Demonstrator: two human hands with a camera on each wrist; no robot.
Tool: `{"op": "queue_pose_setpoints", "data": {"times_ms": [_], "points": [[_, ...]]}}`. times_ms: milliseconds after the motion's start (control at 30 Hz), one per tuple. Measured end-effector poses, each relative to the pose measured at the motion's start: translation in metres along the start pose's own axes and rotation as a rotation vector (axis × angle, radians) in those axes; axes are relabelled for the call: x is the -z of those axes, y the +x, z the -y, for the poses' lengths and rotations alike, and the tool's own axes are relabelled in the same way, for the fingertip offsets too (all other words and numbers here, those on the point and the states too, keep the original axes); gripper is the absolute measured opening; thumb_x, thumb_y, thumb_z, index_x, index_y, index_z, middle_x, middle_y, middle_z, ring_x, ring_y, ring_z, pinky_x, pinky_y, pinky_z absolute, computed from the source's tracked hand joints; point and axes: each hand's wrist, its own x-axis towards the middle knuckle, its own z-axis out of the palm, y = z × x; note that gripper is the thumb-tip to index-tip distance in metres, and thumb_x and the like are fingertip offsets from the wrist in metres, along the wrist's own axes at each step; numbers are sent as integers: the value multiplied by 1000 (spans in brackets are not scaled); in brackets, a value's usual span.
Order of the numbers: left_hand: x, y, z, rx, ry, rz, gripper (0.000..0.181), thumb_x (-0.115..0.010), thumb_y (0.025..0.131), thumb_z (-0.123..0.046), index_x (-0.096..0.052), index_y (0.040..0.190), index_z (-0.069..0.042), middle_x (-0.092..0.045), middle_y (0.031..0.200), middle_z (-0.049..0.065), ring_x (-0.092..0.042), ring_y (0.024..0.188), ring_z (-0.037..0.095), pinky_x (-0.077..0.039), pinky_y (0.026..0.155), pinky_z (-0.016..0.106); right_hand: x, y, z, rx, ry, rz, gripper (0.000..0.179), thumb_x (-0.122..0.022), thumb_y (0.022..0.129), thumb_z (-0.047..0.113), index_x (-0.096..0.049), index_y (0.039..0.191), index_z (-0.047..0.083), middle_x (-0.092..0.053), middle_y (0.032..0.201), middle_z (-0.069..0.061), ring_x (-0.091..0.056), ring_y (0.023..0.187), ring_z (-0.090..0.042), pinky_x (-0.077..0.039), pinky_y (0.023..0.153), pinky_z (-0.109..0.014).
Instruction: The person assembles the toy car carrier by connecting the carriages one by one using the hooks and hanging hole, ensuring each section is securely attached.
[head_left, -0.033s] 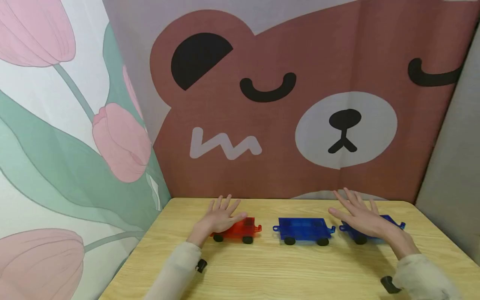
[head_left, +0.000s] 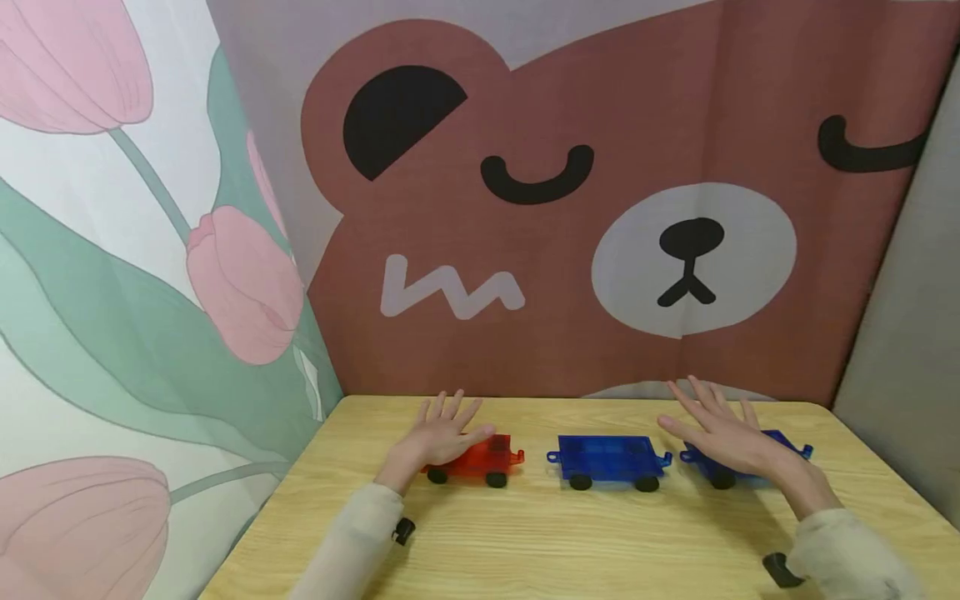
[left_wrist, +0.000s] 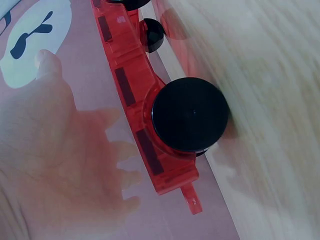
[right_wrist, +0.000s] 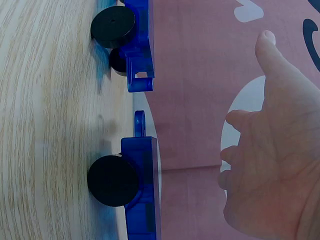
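Pink tulips (head_left: 243,287) are printed on the covering at the left. On the pale wood-grained surface (head_left: 585,542), a translucent red toy wagon with black wheels (head_left: 487,460) is set at left and partly hidden by the left hand (head_left: 433,437), which is held above it, fingers extended, nothing gripped. In the middle, a translucent blue black-wheeled wagon (head_left: 609,457) is left uncovered. Of the hands, the right hand (head_left: 723,433) is likewise held open and unloaded, above a second translucent blue wagon (head_left: 700,463) at right.
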Motion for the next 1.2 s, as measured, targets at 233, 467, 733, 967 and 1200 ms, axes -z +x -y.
{"op": "queue_pose_setpoints", "data": {"times_ms": [233,467,733,967,1200], "points": [[1,-2,0,1,-28,40,96,-24,90,-87,-22,165,-26,-16,167,16,-10,150,45,-2,117,61,-5,0,6,40,43,-5,87,-54,102,56,-13,165,14,3,166,-25,9,144,-58,20,100,-75],[4,-4,0,-3,-43,164,104,-58,80,-84,-31,162,-27,-35,160,10,-28,146,39,-9,116,63,-25,6,19,151,101,8,86,-68,95,52,-31,161,9,-21,162,-25,-16,145,-54,-2,106,-77],[6,-2,-8,-64,-86,190,97,-72,77,-75,-44,156,-28,-48,152,1,-43,138,29,-31,111,57,-47,15,39,218,46,113,84,-72,91,55,-41,157,13,-28,162,-20,-30,142,-51,-29,99,-76],[5,1,-11,-152,-106,177,87,-75,81,-68,-49,152,-25,-53,145,-3,-51,122,20,-44,101,49,-58,16,48,251,-16,168,82,-75,90,52,-44,156,15,-28,162,-19,-26,143,-51,-25,101,-77],[0,4,-11,-188,-124,179,86,-76,81,-66,-50,151,-21,-57,138,-3,-54,112,17,-48,95,42,-67,14,43,268,-11,173,77,-73,94,45,-43,156,10,-28,161,-20,-25,144,-50,-26,104,-74]]}}
